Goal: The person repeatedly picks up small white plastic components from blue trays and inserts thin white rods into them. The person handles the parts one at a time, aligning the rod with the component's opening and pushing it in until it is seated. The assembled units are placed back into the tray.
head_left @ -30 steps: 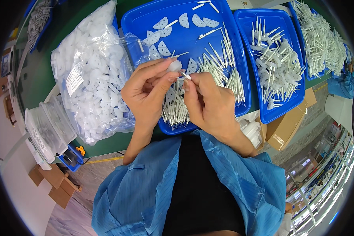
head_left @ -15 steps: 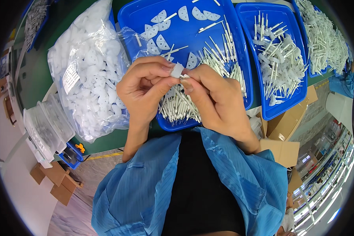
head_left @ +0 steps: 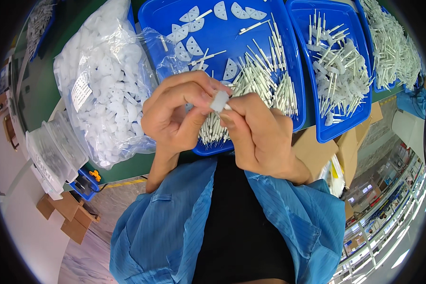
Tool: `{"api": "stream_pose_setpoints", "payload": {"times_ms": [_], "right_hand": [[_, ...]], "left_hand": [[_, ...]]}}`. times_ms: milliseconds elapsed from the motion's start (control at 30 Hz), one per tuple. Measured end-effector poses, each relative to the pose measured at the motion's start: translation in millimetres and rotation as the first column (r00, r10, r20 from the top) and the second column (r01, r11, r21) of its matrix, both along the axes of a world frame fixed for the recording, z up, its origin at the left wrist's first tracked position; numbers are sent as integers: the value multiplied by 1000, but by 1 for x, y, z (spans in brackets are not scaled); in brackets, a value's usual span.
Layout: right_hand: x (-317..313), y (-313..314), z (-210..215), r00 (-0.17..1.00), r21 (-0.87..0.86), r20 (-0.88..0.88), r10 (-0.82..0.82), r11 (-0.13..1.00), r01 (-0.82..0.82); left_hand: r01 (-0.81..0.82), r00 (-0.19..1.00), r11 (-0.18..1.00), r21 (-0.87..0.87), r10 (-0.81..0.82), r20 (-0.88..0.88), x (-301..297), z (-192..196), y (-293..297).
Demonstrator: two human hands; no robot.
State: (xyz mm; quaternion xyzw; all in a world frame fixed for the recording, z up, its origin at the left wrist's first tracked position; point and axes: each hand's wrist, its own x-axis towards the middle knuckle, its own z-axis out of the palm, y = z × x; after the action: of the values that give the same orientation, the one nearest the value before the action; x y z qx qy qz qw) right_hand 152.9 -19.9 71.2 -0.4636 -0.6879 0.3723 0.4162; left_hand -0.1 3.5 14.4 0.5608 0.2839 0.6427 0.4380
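Above the near edge of a blue tray point(head_left: 288, 42), my two hands meet. My left hand point(head_left: 177, 111) pinches a small white plastic piece point(head_left: 219, 101) between thumb and fingertips. My right hand point(head_left: 262, 130) is closed beside it, thumb and forefinger pinching a thin white rod point(head_left: 227, 107) whose end touches the piece; most of the rod is hidden by the fingers. Under and behind my hands, the tray holds many white rods with thin metal tips point(head_left: 258, 78). Several loose wedge-shaped white plastic pieces point(head_left: 193, 46) with small holes lie farther back.
On the left, a clear bag point(head_left: 106, 80) bulges with white plastic pieces, near stacked clear containers point(head_left: 57, 149). A second blue tray point(head_left: 325, 134) at right holds rods joined to white pieces; another heap of rods point(head_left: 393, 52) lies beyond. Cardboard boxes point(head_left: 317, 154) stand below the table edge.
The white piece has turned and moved slightly lower and to the right between my fingers. My right hand has shifted slightly down; both hands keep their pinch.
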Motion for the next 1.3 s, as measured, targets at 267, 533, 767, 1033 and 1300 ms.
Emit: {"api": "stream_pose_setpoints", "payload": {"times_ms": [267,533,767,1033,1300], "right_hand": [[9,3,-24,988,-4,-156,5,1000,-6],[16,6,-31,999,116,-39,25,993,-20],[12,4,-31,999,141,32,-22,990,18],[14,10,-32,996,192,88,-12,981,-5],[14,8,-37,998,156,58,38,987,-47]], "left_hand": [[-13,979,981,193,52,-197,-7,1,11],[120,920,991,-67,-136,-368,-20,22,12],[140,966,958,-250,-188,-180,-14,19,5],[156,953,958,-240,-210,-218,-17,17,6],[-4,931,999,35,17,-365,-11,24,6]]}}
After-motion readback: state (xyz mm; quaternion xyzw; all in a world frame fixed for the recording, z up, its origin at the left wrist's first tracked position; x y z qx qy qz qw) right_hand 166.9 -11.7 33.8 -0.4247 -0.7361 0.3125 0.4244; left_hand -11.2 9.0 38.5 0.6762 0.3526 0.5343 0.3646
